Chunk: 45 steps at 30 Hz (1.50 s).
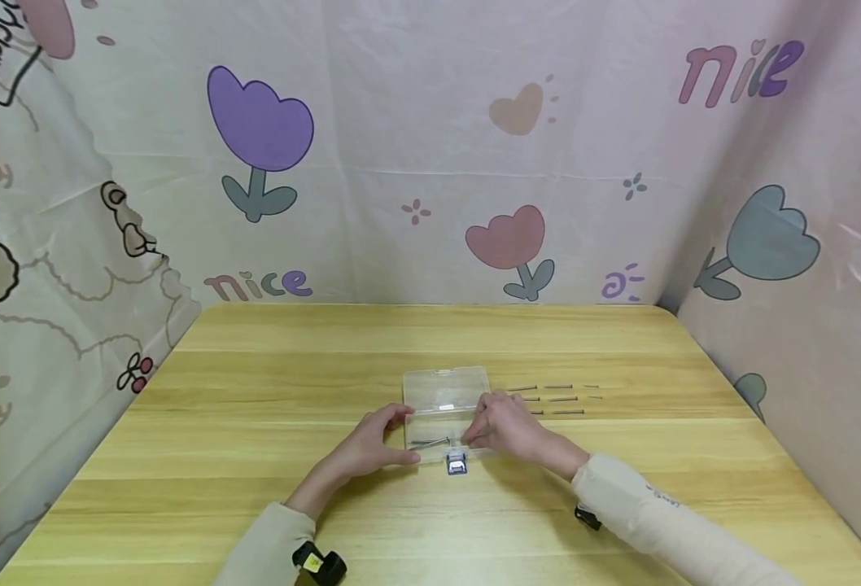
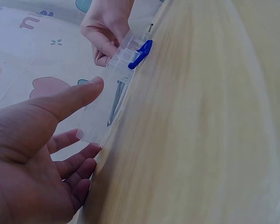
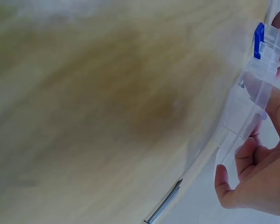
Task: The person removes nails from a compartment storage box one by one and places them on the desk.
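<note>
head view, left to right: a patterned cloth backdrop [image 1: 430,146] printed with tulips and the word "nice" rings a pale wooden worktop [image 1: 255,391]. the person's left hand [image 1: 375,443], in a cream sleeve with a small black device at the wrist, rests against the left end of a clear plastic box [image 1: 447,399] lying near the middle of the worktop; its fingers are spread and fairly straight, the thumb laid along the box's edge, not curled round it. inside the box, near its front wall, lie a few thin metal nails [image 1: 430,443]. a blue latch [image 1: 456,465] sits at the front edge of the box, facing the person. the right hand [image 1: 504,425] meets the box at its right front corner, fingers bent and pinching the clear wall close to the latch. just right of the box, more nails [image 1: 558,399] lie in neat rows on the bare wood, apart from both hands. left wrist view: the left hand [image 2: 32,154] shows an open palm and an extended thumb touching the box [image 2: 109,88], with the right hand [image 2: 105,28] gripping the far end beside the blue latch [image 2: 141,53]. right wrist view: the box [image 3: 252,102] stands at the frame's right edge, one loose nail [image 3: 164,205] on the wood below it.
</note>
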{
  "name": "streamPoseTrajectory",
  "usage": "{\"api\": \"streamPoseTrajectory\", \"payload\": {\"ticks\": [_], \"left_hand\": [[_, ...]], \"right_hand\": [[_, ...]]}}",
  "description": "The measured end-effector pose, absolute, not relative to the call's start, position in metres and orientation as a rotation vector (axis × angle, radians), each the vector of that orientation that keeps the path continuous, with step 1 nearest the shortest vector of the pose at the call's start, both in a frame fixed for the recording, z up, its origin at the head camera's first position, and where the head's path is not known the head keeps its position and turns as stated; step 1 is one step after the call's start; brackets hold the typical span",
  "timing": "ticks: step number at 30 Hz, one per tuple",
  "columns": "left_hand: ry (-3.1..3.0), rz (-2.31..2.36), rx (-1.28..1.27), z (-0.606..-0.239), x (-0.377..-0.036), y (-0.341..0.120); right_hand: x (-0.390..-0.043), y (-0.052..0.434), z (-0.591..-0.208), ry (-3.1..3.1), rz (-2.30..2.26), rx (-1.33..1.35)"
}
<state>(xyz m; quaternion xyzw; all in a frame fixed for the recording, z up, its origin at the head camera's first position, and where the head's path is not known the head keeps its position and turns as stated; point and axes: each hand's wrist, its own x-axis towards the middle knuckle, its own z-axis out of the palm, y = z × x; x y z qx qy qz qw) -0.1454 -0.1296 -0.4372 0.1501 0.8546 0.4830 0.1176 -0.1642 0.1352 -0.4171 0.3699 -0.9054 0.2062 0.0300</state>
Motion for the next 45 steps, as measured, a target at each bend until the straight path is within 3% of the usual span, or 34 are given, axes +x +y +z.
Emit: {"api": "streamPoseTrajectory", "payload": {"ticks": [45], "left_hand": [[2.524,1.403,0.414,-0.4374,-0.1447,-0.1281]], "right_hand": [[-0.164,0.1315,-0.4257,-2.792,0.728,1.044]]}}
